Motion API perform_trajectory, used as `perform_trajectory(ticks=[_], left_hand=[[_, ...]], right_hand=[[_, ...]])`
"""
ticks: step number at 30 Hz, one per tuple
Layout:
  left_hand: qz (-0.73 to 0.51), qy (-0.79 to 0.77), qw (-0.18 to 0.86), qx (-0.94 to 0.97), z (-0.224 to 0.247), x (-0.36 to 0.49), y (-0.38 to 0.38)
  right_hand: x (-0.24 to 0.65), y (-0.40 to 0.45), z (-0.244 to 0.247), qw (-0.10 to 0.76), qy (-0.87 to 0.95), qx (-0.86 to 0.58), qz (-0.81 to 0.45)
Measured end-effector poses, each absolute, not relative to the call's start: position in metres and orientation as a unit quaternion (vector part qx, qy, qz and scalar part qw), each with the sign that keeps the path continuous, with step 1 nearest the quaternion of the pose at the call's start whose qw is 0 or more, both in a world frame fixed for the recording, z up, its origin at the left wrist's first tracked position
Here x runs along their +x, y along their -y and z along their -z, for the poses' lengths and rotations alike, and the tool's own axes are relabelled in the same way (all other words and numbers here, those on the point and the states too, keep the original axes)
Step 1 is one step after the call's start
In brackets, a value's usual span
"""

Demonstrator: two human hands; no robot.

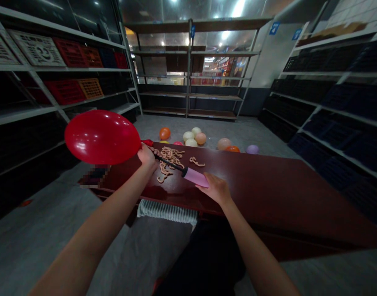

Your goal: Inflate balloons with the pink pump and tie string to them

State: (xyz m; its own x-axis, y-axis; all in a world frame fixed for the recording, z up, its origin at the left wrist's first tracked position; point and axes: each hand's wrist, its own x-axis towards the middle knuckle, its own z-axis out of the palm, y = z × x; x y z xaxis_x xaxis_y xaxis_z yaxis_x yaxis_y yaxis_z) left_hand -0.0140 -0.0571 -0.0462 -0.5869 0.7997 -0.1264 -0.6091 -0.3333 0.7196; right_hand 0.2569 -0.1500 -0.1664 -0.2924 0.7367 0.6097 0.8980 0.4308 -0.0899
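A large inflated red balloon (102, 137) floats out to the left, its neck end at my left hand (147, 157). That hand is closed around the neck, and the far end of a hand pump also meets it there. My right hand (215, 187) is wrapped round the pink barrel of the balloon pump (195, 176). The pump's black rod (171, 164) is drawn out between my two hands. Beneath the rod, a pile of beige, uninflated long balloons (171, 156) lies tangled on the dark red table (268, 185). A few more strands (196, 161) lie apart to its right.
Several inflated balloons (189, 136) rest on the floor beyond the table. Shelving with crates (37, 48) stands left, more racks (336, 88) right, and a metal rack (188, 96) behind. A grey-green ribbed cloth (166, 211) sits under the table's front edge.
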Motion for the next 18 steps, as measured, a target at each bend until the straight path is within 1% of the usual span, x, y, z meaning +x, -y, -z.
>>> perform_trajectory(ticks=[5,9,15,18], left_hand=[[-0.826,-0.355,0.406,0.163,0.032,0.006,0.055],[-0.832,-0.323,0.412,0.183,0.03,0.042,0.044],[-0.783,-0.326,0.481,0.221,0.053,0.111,0.049],[-0.775,-0.323,0.495,0.225,0.065,0.131,0.055]], right_hand=[[0.26,0.147,0.169,0.319,0.771,-0.534,0.14],[0.265,0.144,0.169,0.328,0.746,-0.56,0.152],[0.266,0.143,0.168,0.33,0.716,-0.596,0.155],[0.265,0.143,0.168,0.326,0.702,-0.614,0.156]])
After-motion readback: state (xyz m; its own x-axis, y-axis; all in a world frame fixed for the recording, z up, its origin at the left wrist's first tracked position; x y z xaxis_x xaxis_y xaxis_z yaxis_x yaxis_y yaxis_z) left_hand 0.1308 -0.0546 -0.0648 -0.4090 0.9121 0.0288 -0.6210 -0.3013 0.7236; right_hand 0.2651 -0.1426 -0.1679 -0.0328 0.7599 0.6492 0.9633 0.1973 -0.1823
